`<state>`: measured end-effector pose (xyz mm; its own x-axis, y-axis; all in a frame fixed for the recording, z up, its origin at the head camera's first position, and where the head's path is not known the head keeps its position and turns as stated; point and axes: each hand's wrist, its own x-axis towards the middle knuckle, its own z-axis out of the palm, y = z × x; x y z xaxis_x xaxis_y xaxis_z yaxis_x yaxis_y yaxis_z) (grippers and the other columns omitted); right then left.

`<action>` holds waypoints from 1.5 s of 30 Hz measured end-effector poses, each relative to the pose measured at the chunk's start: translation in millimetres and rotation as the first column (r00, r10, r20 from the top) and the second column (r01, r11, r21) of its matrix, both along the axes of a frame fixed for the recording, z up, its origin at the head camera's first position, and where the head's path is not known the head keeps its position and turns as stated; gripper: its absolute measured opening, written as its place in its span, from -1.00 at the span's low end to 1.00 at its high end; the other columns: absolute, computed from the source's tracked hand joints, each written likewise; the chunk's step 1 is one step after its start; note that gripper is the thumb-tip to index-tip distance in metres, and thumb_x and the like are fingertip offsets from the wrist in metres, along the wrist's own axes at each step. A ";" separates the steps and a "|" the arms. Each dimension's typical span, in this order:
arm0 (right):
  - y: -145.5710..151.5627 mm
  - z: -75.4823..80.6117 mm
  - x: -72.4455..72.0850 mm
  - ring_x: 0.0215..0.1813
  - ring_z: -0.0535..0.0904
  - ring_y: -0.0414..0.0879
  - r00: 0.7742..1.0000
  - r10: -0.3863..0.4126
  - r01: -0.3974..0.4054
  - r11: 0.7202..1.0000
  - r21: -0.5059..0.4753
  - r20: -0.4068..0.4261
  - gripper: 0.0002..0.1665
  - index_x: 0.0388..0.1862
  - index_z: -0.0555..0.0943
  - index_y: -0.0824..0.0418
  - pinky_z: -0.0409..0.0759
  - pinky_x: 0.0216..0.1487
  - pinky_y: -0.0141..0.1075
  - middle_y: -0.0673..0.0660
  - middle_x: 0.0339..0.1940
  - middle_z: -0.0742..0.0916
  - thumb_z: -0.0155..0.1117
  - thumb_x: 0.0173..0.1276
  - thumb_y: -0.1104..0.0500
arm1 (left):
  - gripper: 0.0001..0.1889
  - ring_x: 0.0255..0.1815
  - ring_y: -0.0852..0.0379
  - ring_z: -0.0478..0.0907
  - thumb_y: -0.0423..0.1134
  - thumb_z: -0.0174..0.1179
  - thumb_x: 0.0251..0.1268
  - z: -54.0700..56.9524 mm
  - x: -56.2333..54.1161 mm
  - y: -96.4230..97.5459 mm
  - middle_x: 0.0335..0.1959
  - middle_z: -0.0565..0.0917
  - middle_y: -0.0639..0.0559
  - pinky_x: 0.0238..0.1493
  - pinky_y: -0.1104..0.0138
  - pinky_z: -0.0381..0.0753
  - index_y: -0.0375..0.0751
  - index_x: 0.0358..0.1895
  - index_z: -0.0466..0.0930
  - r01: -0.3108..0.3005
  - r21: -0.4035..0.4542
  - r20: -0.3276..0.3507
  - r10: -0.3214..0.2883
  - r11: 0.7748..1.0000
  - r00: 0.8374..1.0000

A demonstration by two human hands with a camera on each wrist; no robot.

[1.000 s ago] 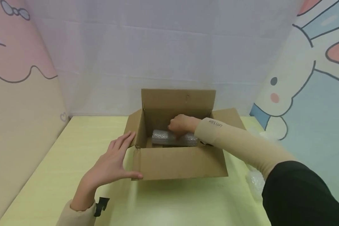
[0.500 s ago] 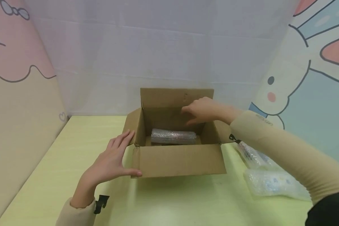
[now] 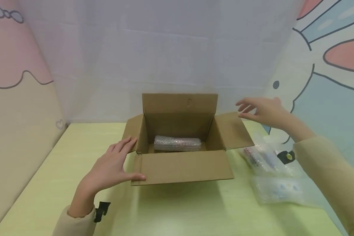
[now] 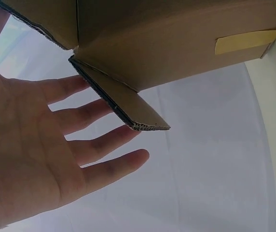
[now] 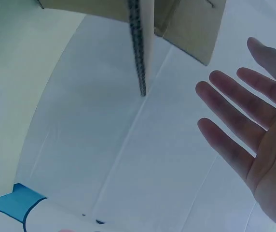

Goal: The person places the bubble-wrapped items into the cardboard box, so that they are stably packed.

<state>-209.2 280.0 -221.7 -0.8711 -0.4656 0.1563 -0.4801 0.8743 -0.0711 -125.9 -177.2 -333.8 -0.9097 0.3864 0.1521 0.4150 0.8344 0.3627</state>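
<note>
An open cardboard box (image 3: 183, 167) stands on the table with its flaps folded outward. Inside it lies a bubble-wrapped roll (image 3: 177, 143), lengthwise across the bottom. My left hand (image 3: 107, 167) rests on the box's left side, its fingers straight at the left flap (image 4: 123, 99) and its thumb on the front flap. In the left wrist view the fingers spread behind that flap's edge. My right hand (image 3: 264, 110) hovers above the far corner of the right flap (image 3: 234, 131), holding nothing. The right wrist view shows its fingers (image 5: 234, 96) apart and loosely extended.
Several bubble-wrapped packages (image 3: 278, 189) lie on the table (image 3: 177, 216) to the right of the box. A white sheet (image 3: 121, 65) hangs behind the box. Walls with cartoon drawings stand at left and right.
My right hand was inside the box at the wrapped roll; it has risen out and moved right, past the right flap. The roll stays in the box. My left hand keeps its place.
</note>
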 end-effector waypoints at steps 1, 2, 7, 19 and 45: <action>6.8 -2.1 2.0 -0.18 0.75 0.02 1.000 -0.008 0.008 1.000 -0.018 -0.012 -0.55 0.16 0.54 0.13 0.56 0.05 0.02 0.12 -0.11 0.79 0.34 0.31 0.10 | 0.26 0.40 -0.31 0.22 0.58 0.21 -0.21 0.8 0.2 -0.5 0.51 0.17 -0.17 0.07 -0.19 0.53 -0.16 0.52 0.06 -0.005 -0.009 -0.001 0.005 1.000 1.000; 12.7 -4.4 4.0 -0.17 0.75 0.04 1.000 -0.020 0.019 0.999 -0.036 -0.015 -0.54 0.17 0.54 0.14 0.46 0.17 0.10 0.15 -0.10 0.78 0.34 0.31 0.11 | 0.26 0.40 -0.31 0.22 0.59 0.20 -0.22 1.5 0.5 -1.0 0.51 0.18 -0.17 0.07 -0.19 0.53 -0.16 0.52 0.07 -0.009 -0.016 -0.002 0.009 1.000 1.000; 41.6 -26.8 9.5 -0.05 0.69 0.18 0.990 -0.131 0.135 0.984 -0.115 0.045 -0.49 0.28 0.44 0.24 0.52 0.08 0.14 0.27 -0.02 0.74 0.22 0.41 0.09 | 0.26 0.42 -0.30 0.22 0.60 0.19 -0.23 3.6 1.7 -2.5 0.48 0.21 -0.21 0.09 -0.19 0.52 -0.20 0.50 0.11 -0.018 -0.032 -0.017 0.018 0.999 1.000; 88.1 -141.8 7.4 -0.14 0.67 0.27 0.892 -0.231 0.301 0.945 -0.130 0.388 -0.29 0.31 0.24 0.53 0.66 -0.20 0.01 0.52 -0.04 0.66 0.14 0.46 0.02 | 0.27 0.48 -0.28 0.15 0.43 0.40 -0.28 -2.3 0.3 1.4 0.50 0.17 -0.23 0.31 -0.18 0.36 -0.35 0.46 0.13 0.001 0.022 -0.074 0.001 1.000 0.997; 106.9 -128.3 2.9 0.07 0.50 0.54 0.910 -0.281 0.333 0.934 -0.131 0.306 -0.16 0.37 0.19 0.47 0.55 -0.04 0.24 0.65 0.10 0.52 0.25 0.37 -0.05 | 0.30 0.51 -0.30 0.08 0.47 0.35 -0.27 -8.8 1.3 1.7 0.56 0.11 -0.13 0.31 -0.18 0.36 -0.28 0.51 0.05 -0.020 0.008 -0.062 0.020 1.000 0.998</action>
<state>-206.3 386.9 -350.0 -0.9862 -0.1551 -0.0577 -0.1280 0.9358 -0.3285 -124.6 -175.5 -342.7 -0.9059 0.3670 0.2114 0.4204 0.8399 0.3432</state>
